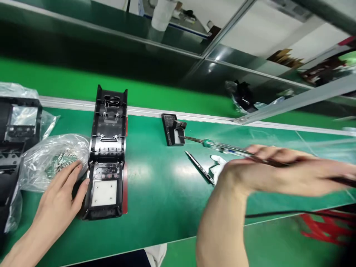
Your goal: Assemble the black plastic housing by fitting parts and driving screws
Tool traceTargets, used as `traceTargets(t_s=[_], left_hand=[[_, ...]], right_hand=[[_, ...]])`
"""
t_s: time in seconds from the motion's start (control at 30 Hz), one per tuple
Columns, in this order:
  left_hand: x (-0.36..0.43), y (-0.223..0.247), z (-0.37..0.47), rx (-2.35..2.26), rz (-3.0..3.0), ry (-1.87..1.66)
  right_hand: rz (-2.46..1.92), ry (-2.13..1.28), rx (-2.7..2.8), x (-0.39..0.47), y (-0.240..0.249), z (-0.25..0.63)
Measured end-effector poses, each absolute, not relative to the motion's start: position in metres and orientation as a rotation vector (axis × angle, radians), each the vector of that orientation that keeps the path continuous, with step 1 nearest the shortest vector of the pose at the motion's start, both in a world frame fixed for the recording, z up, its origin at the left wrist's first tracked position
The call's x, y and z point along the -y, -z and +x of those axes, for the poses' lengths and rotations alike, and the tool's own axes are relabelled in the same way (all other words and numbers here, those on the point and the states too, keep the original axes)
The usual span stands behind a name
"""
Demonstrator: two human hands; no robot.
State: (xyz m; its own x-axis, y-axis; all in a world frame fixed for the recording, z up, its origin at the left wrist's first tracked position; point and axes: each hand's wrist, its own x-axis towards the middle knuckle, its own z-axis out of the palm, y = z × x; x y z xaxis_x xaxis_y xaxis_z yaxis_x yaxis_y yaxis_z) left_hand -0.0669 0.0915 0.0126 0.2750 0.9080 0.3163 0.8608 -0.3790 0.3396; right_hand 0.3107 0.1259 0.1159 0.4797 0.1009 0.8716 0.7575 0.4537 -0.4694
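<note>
My left hand (pixel 62 189) rests palm down with fingers apart. Its fingertips touch a clear plastic bag (pixel 41 159) of small metal and green parts, and its thumb lies against the left edge of a long black plastic housing (pixel 109 148). A white plate (pixel 104 193) sits in the housing's near end. My right hand (pixel 278 170), blurred, is curled round the rear of a screwdriver (pixel 222 146) with a clear and green handle. Its shaft points left to a small black plastic part (pixel 172 129); whether they touch is unclear. A dark object (pixel 345 181) shows by the right fingers, its kind unclear.
A pen (pixel 198 167) and a crumpled white piece (pixel 218 167) lie left of my right wrist. More black housing (pixel 16 137) in plastic is at far left. A black cable (pixel 300 213) runs along the front edge. A metal frame post (pixel 300 100) slants at right.
</note>
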Motion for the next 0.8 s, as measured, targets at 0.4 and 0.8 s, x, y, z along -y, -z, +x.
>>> traceTargets(t_s=[0.4, 0.8], left_hand=[[-0.089, -0.021, -0.077, -1.773, 2.271, -0.725], [-0.169, -0.055, -0.065, -1.747, 2.236, -0.887]], right_hand=[[-1.25, -0.122, 0.728, -0.046, -0.004, 0.253], [-1.351, -0.948, 0.957, -0.031, -0.018, 0.181]])
